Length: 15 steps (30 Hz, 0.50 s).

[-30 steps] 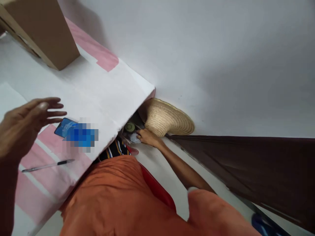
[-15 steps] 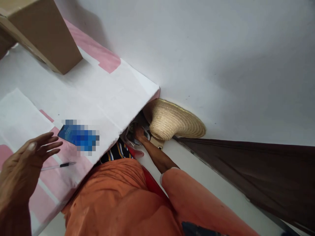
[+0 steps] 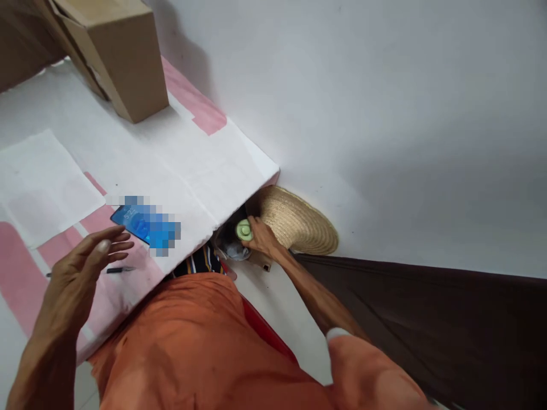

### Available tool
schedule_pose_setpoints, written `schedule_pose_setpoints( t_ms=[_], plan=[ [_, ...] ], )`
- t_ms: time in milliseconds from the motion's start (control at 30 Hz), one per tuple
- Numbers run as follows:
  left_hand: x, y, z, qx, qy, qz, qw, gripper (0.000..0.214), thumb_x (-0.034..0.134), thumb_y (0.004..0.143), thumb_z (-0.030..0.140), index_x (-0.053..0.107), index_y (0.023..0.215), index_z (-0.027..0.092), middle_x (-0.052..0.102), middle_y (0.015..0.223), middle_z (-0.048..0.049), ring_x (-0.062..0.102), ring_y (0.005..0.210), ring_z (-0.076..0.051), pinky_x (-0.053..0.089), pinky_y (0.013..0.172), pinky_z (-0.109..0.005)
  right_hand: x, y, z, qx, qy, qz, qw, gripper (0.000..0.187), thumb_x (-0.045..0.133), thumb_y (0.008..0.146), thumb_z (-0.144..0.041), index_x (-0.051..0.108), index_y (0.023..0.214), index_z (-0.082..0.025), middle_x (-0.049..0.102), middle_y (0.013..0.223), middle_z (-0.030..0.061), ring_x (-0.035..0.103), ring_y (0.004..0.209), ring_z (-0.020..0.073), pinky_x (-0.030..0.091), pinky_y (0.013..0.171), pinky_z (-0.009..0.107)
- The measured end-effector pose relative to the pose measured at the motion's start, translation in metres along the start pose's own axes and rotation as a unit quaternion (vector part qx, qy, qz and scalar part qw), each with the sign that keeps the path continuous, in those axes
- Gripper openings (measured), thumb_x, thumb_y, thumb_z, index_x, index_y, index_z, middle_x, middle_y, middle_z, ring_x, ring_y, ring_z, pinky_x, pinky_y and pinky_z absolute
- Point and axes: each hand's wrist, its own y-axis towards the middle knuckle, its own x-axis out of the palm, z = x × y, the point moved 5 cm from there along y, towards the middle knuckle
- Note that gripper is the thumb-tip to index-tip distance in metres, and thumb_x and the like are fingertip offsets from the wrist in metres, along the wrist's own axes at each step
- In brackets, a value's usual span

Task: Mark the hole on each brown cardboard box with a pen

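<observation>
Low beside the table's edge, my right hand (image 3: 261, 236) is closed around a light-green round-lidded container (image 3: 244, 230). Only its top shows; the lower part is hidden. A grey bag (image 3: 236, 251) lies just below it, and the brim of a straw hat (image 3: 303, 225) is right behind the hand. My left hand (image 3: 88, 262) hovers over the table with its fingers stretched out and nothing in them. Near its fingertips lies a lit blue phone (image 3: 143, 225), partly blurred. A pen (image 3: 117, 270) rests on the cloth beneath the hand.
A pink and white cloth covers the table (image 3: 183, 165). On it are a cardboard box (image 3: 132, 68) at the back and a white sheet of paper (image 3: 47, 182) on the left. A white wall (image 3: 384, 114) and dark brown fabric (image 3: 427, 313) border the right side.
My right hand has come up from the dark space beside the table with the light-green container in it. My left hand has shifted slightly rightward in view, and the camera has turned a little.
</observation>
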Motion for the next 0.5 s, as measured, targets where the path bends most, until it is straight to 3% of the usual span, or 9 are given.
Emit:
schedule_pose_setpoints(
  t_ms=[100, 200, 300, 367, 433, 500],
  plan=[
    [0.02, -0.015, 0.01, -0.009, -0.067, -0.057, 0.996, 0.062, 0.075, 0.094, 0.065, 0.068, 0.142, 0.027, 0.08, 0.13, -0.0071, 0.076, 0.121, -0.033, 0.063, 0.107, -0.055, -0.054, -0.052, -0.011, -0.046, -0.027, 0.034, 0.998, 0.056, 0.088, 0.079, -0.026, 0.065, 0.129, -0.014, 0.071, 0.131, 0.0176, 0.071, 0.116, 0.0331, 0.058, 0.1, 0.043],
    [0.057, -0.031, 0.039, 0.147, -0.062, -0.099, 0.982, 0.082, 0.084, 0.089, 0.056, 0.053, 0.158, 0.026, 0.072, 0.143, -0.0127, 0.073, 0.128, -0.033, 0.059, 0.112, -0.056, -0.122, -0.122, -0.043, -0.164, -0.017, 0.135, 0.977, 0.063, 0.088, 0.073, -0.034, 0.065, 0.13, -0.02, 0.076, 0.125, 0.0133, 0.074, 0.113, 0.0357, 0.061, 0.098, 0.049],
    [0.094, -0.052, 0.071, 0.33, -0.058, -0.119, 0.935, 0.114, 0.095, 0.078, 0.053, 0.033, 0.171, 0.031, 0.059, 0.16, -0.0183, 0.061, 0.147, -0.038, 0.053, 0.121, -0.061, -0.177, -0.191, -0.089, -0.257, -0.019, 0.195, 0.946, 0.059, 0.086, 0.078, -0.036, 0.065, 0.131, -0.02, 0.078, 0.122, 0.0133, 0.077, 0.106, 0.0346, 0.063, 0.095, 0.05],
    [0.107, -0.066, 0.087, 0.401, -0.051, -0.117, 0.907, 0.14, 0.102, 0.066, 0.058, 0.02, 0.175, 0.032, 0.052, 0.167, -0.0212, 0.054, 0.153, -0.043, 0.049, 0.123, -0.065, -0.198, -0.226, -0.12, -0.296, -0.01, 0.211, 0.932, 0.065, 0.088, 0.077, -0.035, 0.062, 0.135, -0.023, 0.078, 0.12, 0.0111, 0.079, 0.103, 0.0331, 0.065, 0.092, 0.047],
    [0.106, -0.079, 0.098, 0.428, -0.064, -0.112, 0.895, 0.157, 0.106, 0.053, 0.063, 0.014, 0.176, 0.032, 0.049, 0.17, -0.0218, 0.053, 0.153, -0.046, 0.048, 0.124, -0.067, -0.208, -0.25, -0.147, -0.333, 0.007, 0.222, 0.917, 0.072, 0.09, 0.074, -0.033, 0.06, 0.139, -0.027, 0.077, 0.121, 0.0084, 0.078, 0.102, 0.0322, 0.066, 0.091, 0.045],
    [0.094, -0.09, 0.102, 0.409, -0.101, -0.107, 0.901, 0.148, 0.105, 0.054, 0.06, 0.023, 0.173, 0.032, 0.057, 0.164, -0.0186, 0.06, 0.146, -0.044, 0.053, 0.121, -0.063, -0.209, -0.262, -0.172, -0.382, 0.025, 0.224, 0.896, 0.076, 0.091, 0.072, -0.031, 0.059, 0.141, -0.03, 0.077, 0.121, 0.0068, 0.078, 0.105, 0.0323, 0.065, 0.092, 0.044]
  ],
)
